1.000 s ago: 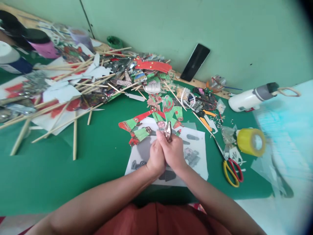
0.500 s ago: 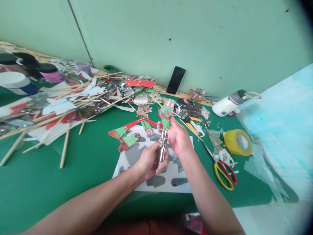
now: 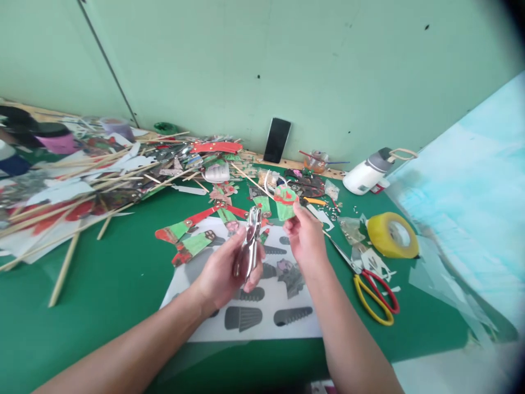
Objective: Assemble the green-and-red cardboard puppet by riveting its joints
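Note:
My left hand (image 3: 229, 268) is closed around a shiny metal hole punch (image 3: 249, 246), its jaw end pointing up and away from me. To the right, my right hand (image 3: 305, 235) pinches a small green and red painted cutout (image 3: 285, 202), held up apart from the punch. Below both hands lies a white sheet (image 3: 176, 295) printed with dark grey shapes. Red and green jointed puppet pieces (image 3: 192, 224) rest across its upper left edge. A dark grey cutout (image 3: 292, 279) lies on the sheet near my right wrist.
At the left is a heap of thin wooden sticks (image 3: 69, 262), cut paper and painted pieces. A phone (image 3: 277, 140) leans on the wall. Scissors (image 3: 375, 295), a yellow tape roll (image 3: 392, 235) and a white bottle (image 3: 363, 175) stand or lie at the right.
The cutout has come away from the hole punch's jaws. My hands have moved apart, the left with the punch leftward. The camera view has shifted slightly to the right.

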Demonstrator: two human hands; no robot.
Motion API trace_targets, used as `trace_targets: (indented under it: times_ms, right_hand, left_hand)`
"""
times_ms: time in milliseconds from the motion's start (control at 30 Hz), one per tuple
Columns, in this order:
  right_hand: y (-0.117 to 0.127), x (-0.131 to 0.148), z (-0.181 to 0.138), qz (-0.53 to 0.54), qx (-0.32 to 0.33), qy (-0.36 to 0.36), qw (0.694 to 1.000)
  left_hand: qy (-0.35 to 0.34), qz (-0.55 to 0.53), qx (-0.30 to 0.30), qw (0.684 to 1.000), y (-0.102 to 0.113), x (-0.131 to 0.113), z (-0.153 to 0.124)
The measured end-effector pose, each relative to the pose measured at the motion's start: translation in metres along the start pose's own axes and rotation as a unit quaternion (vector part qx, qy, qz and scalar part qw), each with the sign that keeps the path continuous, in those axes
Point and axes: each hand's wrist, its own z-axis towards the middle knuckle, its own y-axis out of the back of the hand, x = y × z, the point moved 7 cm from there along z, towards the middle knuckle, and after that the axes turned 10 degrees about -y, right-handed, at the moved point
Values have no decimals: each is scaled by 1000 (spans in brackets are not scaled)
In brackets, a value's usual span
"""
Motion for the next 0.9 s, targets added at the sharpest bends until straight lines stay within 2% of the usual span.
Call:
trace_targets:
  times_ms: [133, 233, 400, 533, 600, 700, 833, 900]
  right_hand:
    - [-3, 4, -4, -51, 27, 7, 998]
    - [-4, 5, -5, -98, 48, -10, 994]
    - [-6, 5, -3, -194, 81, -4, 978]
    - [-4, 3, 4, -263, 83, 18, 961]
    - [-3, 1, 7, -295, 85, 23, 951]
    - [-4, -1, 9, -325, 98, 25, 940]
    - [-7, -2, 7, -318, 131, 31, 938]
    - [-7, 0, 8, -301, 128, 39, 944]
  left_hand:
    - [-77, 48, -15, 996, -1, -18, 0]
    - [-147, 69, -32, 986, 0, -43, -1]
    - [-291, 99, -88, 948, 14, -96, -6]
    - [-350, 99, -131, 922, 32, -113, -5]
    - [-363, 105, -158, 912, 39, -116, -4]
    - [-345, 128, -195, 909, 44, -117, -4]
    - [-296, 213, -183, 913, 37, -118, -1]
    - [-256, 264, -168, 915, 32, -112, 3]
